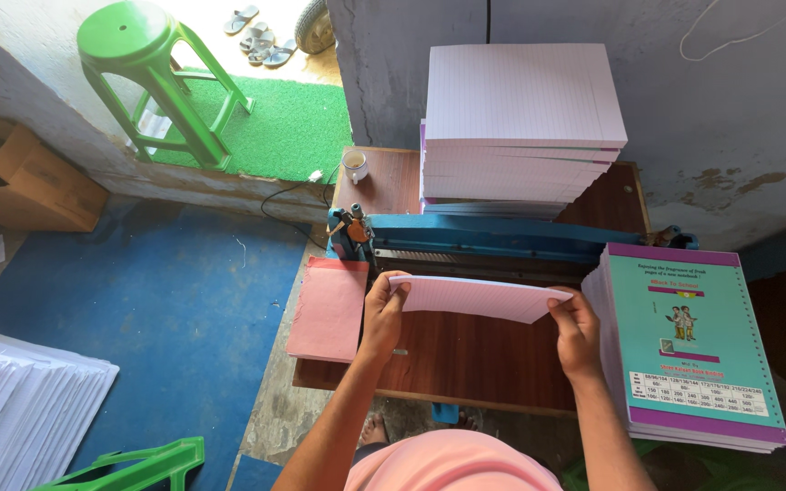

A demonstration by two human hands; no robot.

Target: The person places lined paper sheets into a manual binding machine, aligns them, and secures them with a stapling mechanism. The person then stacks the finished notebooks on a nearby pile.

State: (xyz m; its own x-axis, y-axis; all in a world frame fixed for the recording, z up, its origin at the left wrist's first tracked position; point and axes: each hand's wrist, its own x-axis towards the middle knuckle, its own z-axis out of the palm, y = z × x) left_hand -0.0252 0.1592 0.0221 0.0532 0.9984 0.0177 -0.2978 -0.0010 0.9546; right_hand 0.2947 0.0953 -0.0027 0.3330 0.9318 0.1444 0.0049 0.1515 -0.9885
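At the centre of the frame, both hands clamp a thin bundle of ruled pink sheets (479, 297) over the brown wooden table (466, 350). The left hand (382, 314) closes around the bundle's left end, thumb on top; the right hand (577, 332) pinches the right end between thumb and fingers. The bundle hangs slightly tilted, its right end lower, just in front of the blue machine (493, 238) that spans the table from left to right.

Containers are few. A small white cup (355, 165) stands on the table's upper left corner; what it holds cannot be told. An open cardboard box (25, 177) sits at the left edge of the frame, its inside hidden.

Behind the machine, at upper centre, rises a tall stack of ruled pages (520, 127). At the right edge, a pile of notebooks (689, 350) with teal and purple covers lies just beside the right hand. A pink cloth (329, 309) hangs over the table's left side, close to the left hand. At upper left a green plastic stool (152, 77) stands by a green mat (288, 127), with sandals (261, 36) beyond. White paper piles (25, 405) lie at lower left on the blue floor (166, 291).
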